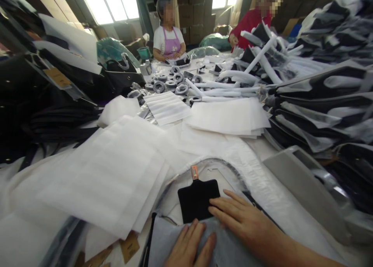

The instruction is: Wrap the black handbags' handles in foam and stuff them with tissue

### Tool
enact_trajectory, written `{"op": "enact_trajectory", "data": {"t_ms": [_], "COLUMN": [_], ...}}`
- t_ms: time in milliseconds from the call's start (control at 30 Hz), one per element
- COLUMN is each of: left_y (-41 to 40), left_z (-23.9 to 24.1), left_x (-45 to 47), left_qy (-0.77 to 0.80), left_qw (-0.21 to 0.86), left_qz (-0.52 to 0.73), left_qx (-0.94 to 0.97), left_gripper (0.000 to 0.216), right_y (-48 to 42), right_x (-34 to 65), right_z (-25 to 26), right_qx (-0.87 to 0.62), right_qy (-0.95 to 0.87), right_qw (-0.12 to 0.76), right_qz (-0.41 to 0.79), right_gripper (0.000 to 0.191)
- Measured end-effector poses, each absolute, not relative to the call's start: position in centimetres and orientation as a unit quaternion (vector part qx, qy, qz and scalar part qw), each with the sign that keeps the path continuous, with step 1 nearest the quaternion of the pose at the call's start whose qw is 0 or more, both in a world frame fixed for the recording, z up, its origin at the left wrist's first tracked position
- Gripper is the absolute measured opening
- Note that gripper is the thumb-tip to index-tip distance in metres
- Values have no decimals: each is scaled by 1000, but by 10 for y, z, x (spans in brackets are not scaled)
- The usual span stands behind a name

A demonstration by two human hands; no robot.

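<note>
A bag lies in front of me with its wrapped handle (237,171) arched away from me. Inside that arch a black flap (196,201) lies flat, with a metal-fronted tab (194,173) at its far end. A grey-blue sheet (166,236) covers the near part of the bag. My left hand (189,245) rests on this sheet, fingers stretched out. My right hand (241,218) lies flat too, its fingertips on the flap's right edge and its palm over the sheet. Neither hand grasps anything.
White foam sheets (107,177) are piled at left, with more foam sheets (227,115) beyond the bag. Wrapped rolls (182,89) and white-wrapped handles (233,91) lie farther back. Stacked black bags (314,119) stand at right beside a grey panel (305,193). Two people work across the table.
</note>
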State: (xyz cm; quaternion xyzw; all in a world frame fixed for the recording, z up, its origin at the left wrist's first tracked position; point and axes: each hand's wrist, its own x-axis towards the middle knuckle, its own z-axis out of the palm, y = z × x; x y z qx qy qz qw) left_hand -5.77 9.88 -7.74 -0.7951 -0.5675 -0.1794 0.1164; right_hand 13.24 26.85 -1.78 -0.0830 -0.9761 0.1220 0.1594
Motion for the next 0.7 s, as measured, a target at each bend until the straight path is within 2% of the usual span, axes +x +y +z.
{"op": "enact_trajectory", "data": {"t_ms": [33,133,200,333,533,600,700], "left_y": [100,102,100,89,77,76,76], "left_z": [-74,-54,-41,-31,-39,-39,-36], "left_x": [-60,-61,-60,-55,-46,-44,-43], "left_qy": [-558,-565,-578,-573,-616,-624,-630], "left_qw": [119,93,70,29,-90,-132,-173], "left_qz": [-175,-178,-188,-173,-104,-100,-130], "left_qx": [-803,-801,-791,-801,-776,-763,-746], "left_gripper": [41,59,69,88,96,97,93], "right_y": [264,246,236,230,232,237,255], "right_x": [137,152,160,167,165,157,127], "right_z": [-13,-5,-8,-19,-17,-11,-2], "right_qx": [-80,-98,-115,-128,-138,-159,-224], "right_qy": [-979,-979,-972,-965,-959,-949,-932], "right_qw": [135,48,12,-3,4,12,55], "right_qz": [129,172,203,229,248,270,281], "right_gripper": [37,79,92,89,90,76,35]}}
